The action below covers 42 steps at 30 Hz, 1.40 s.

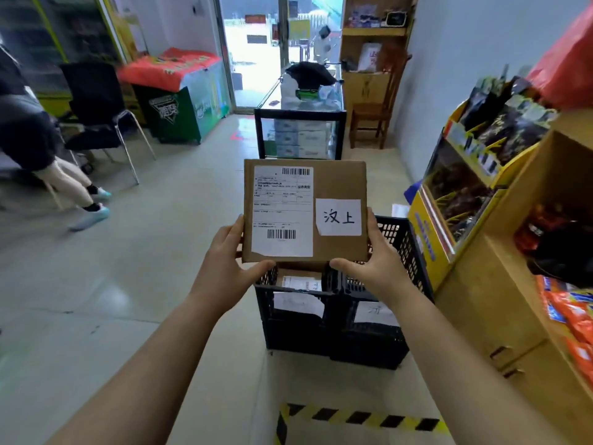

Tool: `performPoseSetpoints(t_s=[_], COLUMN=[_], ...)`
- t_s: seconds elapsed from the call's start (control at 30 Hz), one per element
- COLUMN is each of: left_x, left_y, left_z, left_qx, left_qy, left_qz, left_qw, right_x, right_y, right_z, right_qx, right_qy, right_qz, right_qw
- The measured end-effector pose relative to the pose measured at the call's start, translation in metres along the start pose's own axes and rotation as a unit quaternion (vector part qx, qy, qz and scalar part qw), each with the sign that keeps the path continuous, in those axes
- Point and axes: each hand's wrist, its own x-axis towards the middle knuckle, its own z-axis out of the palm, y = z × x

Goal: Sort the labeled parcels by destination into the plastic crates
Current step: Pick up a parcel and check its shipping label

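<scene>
Head view. Item: one flat, rectangular brown cardboard parcel [305,210], matte, with slightly softened corners. It is held upright in the air, face toward the camera, above two crates. On its face are a white printed shipping label [282,210] with two barcodes, its lower left corner peeling, and a smaller white paper slip [338,217] hand-lettered in black with 汶上. The left hand [224,268] grasps the parcel's lower left edge, thumb laid along the bottom front, fingers curled behind. The right hand [375,261] clasps the lower right edge the same way. Both forearms are bare. Below, on the floor, stand the two black plastic crates side by side and touching, with perforated lattice walls. The left crate [295,332] contains a smaller brown cardboard parcel [298,279] with a white label. The contents of the right crate [369,345] are hidden behind the hands and the held parcel. Each crate front carries a white paper tag, its writing too blurred to read. Nearer the camera, a strip of yellow-and-black striped tape [369,417] crosses the glossy pale tiled floor [160,252]. At right stands a yellow cardboard display stand [426,239] stocked with dark glossy packets. Beyond are a black-framed glass counter [300,133], a brown wooden chair [372,114] and a black chair with chrome legs [96,104].
</scene>
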Motion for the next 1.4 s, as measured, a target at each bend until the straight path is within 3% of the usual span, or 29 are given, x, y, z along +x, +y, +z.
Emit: performPoseSetpoints(t_s=[0.43,0.97,1.4], left_x=[0.075,0.146,0.200], left_y=[-0.035,-0.110,-0.167], left_z=[0.050,0.071,0.144], left_qx=[-0.076,-0.080,-0.063], left_qy=[-0.099,-0.094,-0.125], left_qz=[0.075,-0.023,-0.146], left_qw=[0.989,0.992,0.979], right_x=[0.016,0.130,0.221], right_y=[0.014,0.070,0.175], right_z=[-0.001,0.045,0.071], right_qx=[-0.048,-0.030,-0.019], right_qy=[0.120,0.039,-0.066], right_qz=[0.108,0.114,0.169], right_qw=[0.986,0.992,0.983])
